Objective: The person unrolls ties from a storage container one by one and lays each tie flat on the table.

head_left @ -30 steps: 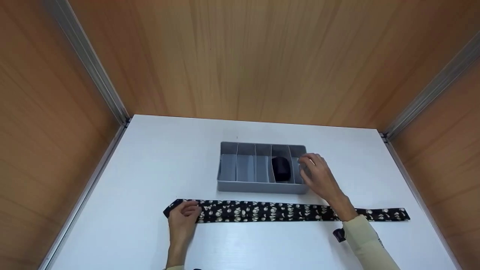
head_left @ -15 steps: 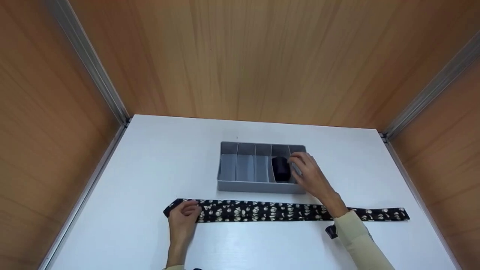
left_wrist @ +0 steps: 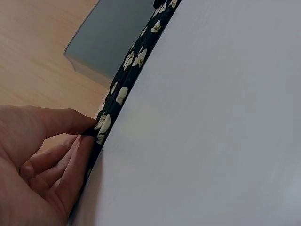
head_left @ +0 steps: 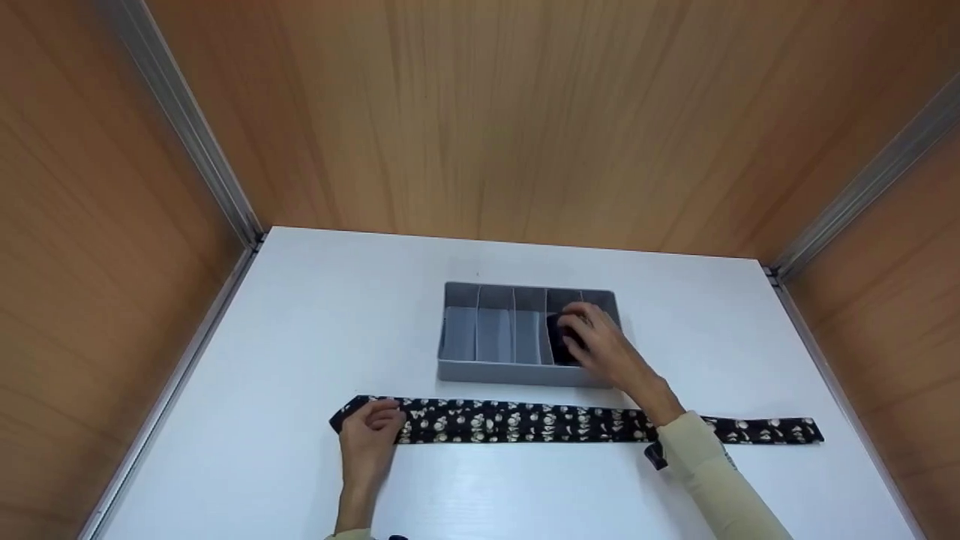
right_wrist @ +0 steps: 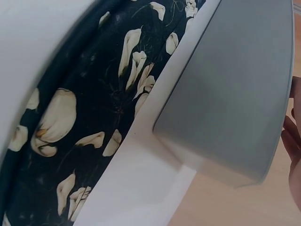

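Note:
A black necktie (head_left: 517, 424) patterned with pale flowers lies stretched flat across the white table, its wide pointed end at the left. My left hand (head_left: 366, 442) is at that end; in the left wrist view thumb and forefinger pinch the tie's edge. Behind the tie stands a grey divided tray (head_left: 517, 373). A dark rolled bundle (head_left: 556, 351) sits in its fourth compartment from the left. My right hand (head_left: 604, 345) reaches over the tray with bent fingers spread at the bundle, partly covering it. In the right wrist view the tray wall hides most of the fingers (right_wrist: 292, 136).
The white table (head_left: 337, 300) is enclosed by wooden panels (head_left: 525, 120) at the back and both sides, with metal rails in the corners. A small black object (head_left: 655, 455) shows beside the right sleeve (head_left: 694, 450), just below the tie.
My right hand has moved left, from the tray's rightmost compartment to over the dark bundle. My left hand stays at the tie's wide end.

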Tool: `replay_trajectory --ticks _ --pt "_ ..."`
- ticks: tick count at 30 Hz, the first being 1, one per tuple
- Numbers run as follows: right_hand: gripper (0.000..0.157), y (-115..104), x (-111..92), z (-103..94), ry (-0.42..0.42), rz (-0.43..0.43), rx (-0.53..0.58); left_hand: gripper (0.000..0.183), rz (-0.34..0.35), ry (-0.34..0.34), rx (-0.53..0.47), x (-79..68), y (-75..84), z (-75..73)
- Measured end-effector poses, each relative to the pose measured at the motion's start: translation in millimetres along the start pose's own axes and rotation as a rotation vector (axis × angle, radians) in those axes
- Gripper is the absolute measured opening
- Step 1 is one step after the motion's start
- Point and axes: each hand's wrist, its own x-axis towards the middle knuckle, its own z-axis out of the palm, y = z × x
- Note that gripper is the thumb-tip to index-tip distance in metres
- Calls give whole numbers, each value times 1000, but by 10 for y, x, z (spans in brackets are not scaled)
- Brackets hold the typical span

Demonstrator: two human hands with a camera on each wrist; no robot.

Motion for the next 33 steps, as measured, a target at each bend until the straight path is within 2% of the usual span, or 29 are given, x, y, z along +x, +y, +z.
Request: replay_trajectory --ticks 6,17,24,30,33 --pt "28 4 -2 -7 -70 16 6 19 14 -9 -5 -6 11 4" --pt "26 31 41 -6 -158 33 30 19 -12 -2 -8 -26 -3 -21" --pt "21 37 109 -9 -254 3 46 19 6 0 -1 -11 -30 -33" --pt "36 37 138 -72 -405 100 99 20 -9 -1 -3 -14 -30 -26" --pt "43 47 148 -79 -444 111 106 21 -17 2 -1 -17 -27 -29"
